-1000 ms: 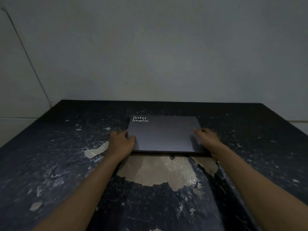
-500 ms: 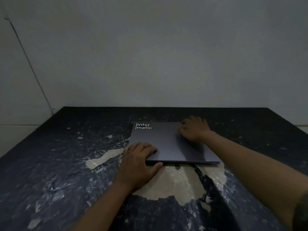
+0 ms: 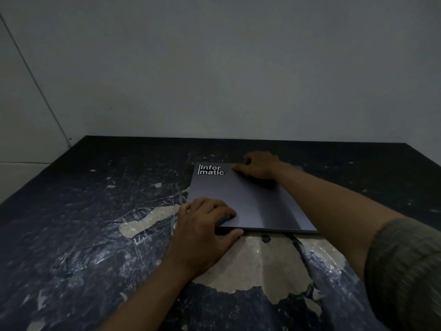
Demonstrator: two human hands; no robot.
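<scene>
As right hand [image 3: 260,166] reaches farther, laptop [image 3: 250,204] unmoved

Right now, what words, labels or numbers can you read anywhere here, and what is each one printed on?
"Infor matic": white letters in two rows, with a white bar to their left, on the far left corner of the laptop.
A tiny mark just after "matic": too small to read.
Table and wall: no text on them.
</scene>
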